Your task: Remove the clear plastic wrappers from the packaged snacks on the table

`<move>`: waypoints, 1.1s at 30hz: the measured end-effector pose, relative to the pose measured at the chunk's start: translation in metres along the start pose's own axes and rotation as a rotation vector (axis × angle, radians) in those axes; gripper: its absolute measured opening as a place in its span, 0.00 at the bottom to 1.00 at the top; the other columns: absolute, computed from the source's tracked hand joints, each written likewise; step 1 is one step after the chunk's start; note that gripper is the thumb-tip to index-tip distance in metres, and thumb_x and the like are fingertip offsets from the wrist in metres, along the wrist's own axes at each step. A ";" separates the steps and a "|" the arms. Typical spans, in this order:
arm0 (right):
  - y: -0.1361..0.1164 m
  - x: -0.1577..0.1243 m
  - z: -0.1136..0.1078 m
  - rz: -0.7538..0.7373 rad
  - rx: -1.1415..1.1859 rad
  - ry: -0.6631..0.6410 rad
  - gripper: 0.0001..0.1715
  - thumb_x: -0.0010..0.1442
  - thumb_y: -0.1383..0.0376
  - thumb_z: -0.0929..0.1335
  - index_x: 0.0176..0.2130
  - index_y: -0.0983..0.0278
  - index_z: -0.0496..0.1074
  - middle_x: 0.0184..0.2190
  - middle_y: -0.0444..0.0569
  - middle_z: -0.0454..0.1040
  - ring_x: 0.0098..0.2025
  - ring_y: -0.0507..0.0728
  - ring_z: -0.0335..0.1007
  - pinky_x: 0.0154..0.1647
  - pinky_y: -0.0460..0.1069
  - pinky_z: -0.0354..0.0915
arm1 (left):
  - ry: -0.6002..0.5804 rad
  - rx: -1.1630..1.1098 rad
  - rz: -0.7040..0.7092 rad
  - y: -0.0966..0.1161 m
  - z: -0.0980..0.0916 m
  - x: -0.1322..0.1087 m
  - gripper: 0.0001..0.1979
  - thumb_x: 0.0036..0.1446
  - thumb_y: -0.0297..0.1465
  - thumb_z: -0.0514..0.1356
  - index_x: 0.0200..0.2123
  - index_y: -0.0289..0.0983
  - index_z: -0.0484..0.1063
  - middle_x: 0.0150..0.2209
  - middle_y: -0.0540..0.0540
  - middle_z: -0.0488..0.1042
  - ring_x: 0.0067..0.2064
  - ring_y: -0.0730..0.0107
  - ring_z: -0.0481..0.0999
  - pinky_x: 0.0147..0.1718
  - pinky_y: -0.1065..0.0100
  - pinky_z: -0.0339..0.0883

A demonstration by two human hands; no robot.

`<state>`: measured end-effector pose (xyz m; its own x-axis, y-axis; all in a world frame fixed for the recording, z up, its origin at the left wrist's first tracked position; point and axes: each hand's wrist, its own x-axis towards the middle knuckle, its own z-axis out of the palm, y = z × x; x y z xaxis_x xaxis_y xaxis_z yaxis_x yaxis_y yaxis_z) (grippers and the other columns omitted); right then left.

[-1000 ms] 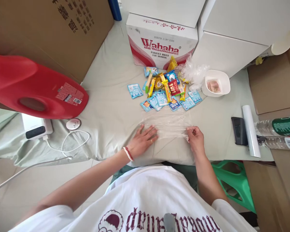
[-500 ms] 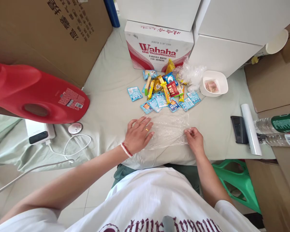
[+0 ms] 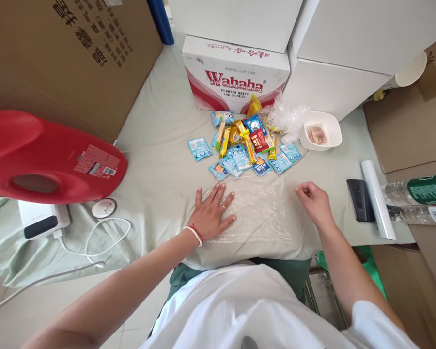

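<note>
A clear plastic bag (image 3: 257,213) lies flat on the cloth-covered table (image 3: 160,169) in front of me. My left hand (image 3: 212,213) rests palm down with spread fingers on the bag's left part. Just past the bag's right edge is my right hand (image 3: 314,201), its fingers curled together; whatever they may hold is hidden. Beyond the bag is a pile of small snack packets, among them a red packet (image 3: 258,139), a light-blue packet (image 3: 199,149) apart on the left, and several yellow sticks.
A white bowl (image 3: 321,131) holding pinkish notes and a crumpled clear bag (image 3: 287,116) stand behind. A Wahaha carton (image 3: 236,77) backs the pile. Left are a red jug (image 3: 58,157) and white power bank (image 3: 43,220); right, a phone (image 3: 359,199), white roll (image 3: 378,198) and bottles.
My right hand has moved right, off the bag's edge. The bag lies flatter and wider. My left hand's fingers are spread further apart. The view has shifted slightly.
</note>
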<state>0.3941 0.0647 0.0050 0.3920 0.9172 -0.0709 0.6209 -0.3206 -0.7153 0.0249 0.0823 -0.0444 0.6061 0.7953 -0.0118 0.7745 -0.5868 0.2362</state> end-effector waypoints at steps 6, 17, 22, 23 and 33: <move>-0.090 0.129 0.077 -0.228 -0.225 0.064 0.16 0.63 0.57 0.67 0.42 0.64 0.78 0.42 0.56 0.80 0.44 0.63 0.74 0.48 0.55 0.67 | -0.006 0.023 0.015 -0.002 0.002 0.001 0.37 0.69 0.53 0.51 0.75 0.44 0.55 0.78 0.35 0.45 0.78 0.46 0.46 0.71 0.31 0.22; -0.103 0.161 0.094 -0.359 -0.263 -0.122 0.17 0.64 0.56 0.69 0.44 0.64 0.81 0.39 0.53 0.79 0.45 0.63 0.72 0.53 0.57 0.65 | 0.014 -0.007 0.017 -0.002 0.001 0.000 0.37 0.69 0.52 0.53 0.75 0.45 0.55 0.77 0.34 0.48 0.77 0.44 0.50 0.72 0.33 0.25; -0.127 0.187 0.101 -0.403 -0.460 -0.084 0.18 0.65 0.57 0.69 0.50 0.65 0.79 0.47 0.59 0.77 0.56 0.70 0.66 0.62 0.64 0.59 | 0.019 0.003 0.011 -0.002 0.001 0.000 0.36 0.69 0.52 0.52 0.75 0.44 0.55 0.77 0.35 0.47 0.78 0.46 0.49 0.72 0.34 0.24; -0.132 0.187 0.105 -0.367 -0.488 -0.123 0.18 0.66 0.57 0.69 0.50 0.65 0.78 0.46 0.60 0.78 0.55 0.70 0.67 0.60 0.64 0.60 | 0.021 0.003 0.010 -0.002 0.001 0.000 0.36 0.69 0.52 0.52 0.75 0.44 0.56 0.77 0.35 0.47 0.78 0.46 0.49 0.72 0.34 0.24; -0.115 0.158 0.121 -0.104 -0.406 -0.060 0.25 0.58 0.49 0.74 0.44 0.66 0.75 0.45 0.63 0.77 0.57 0.74 0.66 0.58 0.67 0.62 | 0.030 -0.015 -0.010 0.000 -0.001 0.001 0.35 0.69 0.50 0.54 0.74 0.45 0.58 0.77 0.35 0.51 0.77 0.46 0.52 0.73 0.34 0.29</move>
<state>0.3023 0.2756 -0.0081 0.2800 0.9580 -0.0617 0.8767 -0.2814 -0.3902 0.0253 0.0828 -0.0432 0.5926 0.8053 0.0153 0.7774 -0.5769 0.2507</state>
